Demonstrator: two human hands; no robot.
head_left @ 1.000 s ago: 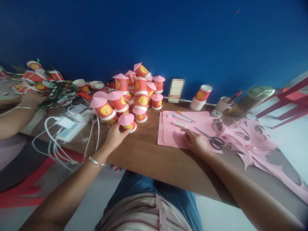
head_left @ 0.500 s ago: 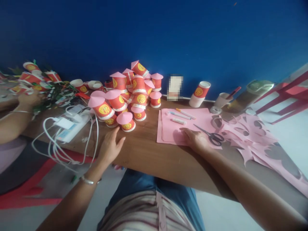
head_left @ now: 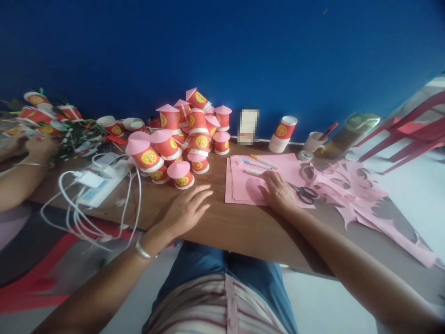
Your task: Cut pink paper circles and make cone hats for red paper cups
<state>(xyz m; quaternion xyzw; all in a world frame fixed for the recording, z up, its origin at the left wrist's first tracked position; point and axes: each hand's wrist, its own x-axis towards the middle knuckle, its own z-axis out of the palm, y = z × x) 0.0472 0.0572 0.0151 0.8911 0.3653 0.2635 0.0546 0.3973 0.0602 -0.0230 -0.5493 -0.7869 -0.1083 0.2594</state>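
Note:
My left hand [head_left: 187,211] hovers over the brown table edge, fingers spread, holding nothing. Beyond it stands a pile of red paper cups [head_left: 149,157] with yellow round emblems and pink paper cone tops [head_left: 179,169]. My right hand [head_left: 280,192] is over stacked pink paper sheets [head_left: 239,188], its fingers stretched forward and thumb apart. Its fingertips are at the end of a small white tube [head_left: 252,172]; whether they touch it is unclear. Black-handled scissors [head_left: 306,195] lie beside this hand, which hides their blades. Two slim pens [head_left: 264,162] lie on the paper.
Pink paper offcuts [head_left: 354,185] spread at right, near a tape roll [head_left: 306,156], a cup with a red-handled tool [head_left: 314,141] and a large bottle [head_left: 349,132]. Stacked cups [head_left: 283,134] stand behind. A power strip [head_left: 104,185] with looping cables lies left, near another person's hands [head_left: 41,146].
My left hand has moved right, away from the cups, and its fingers now point right. My right hand has shifted forward over the paper toward the white tube. The view has turned slightly.

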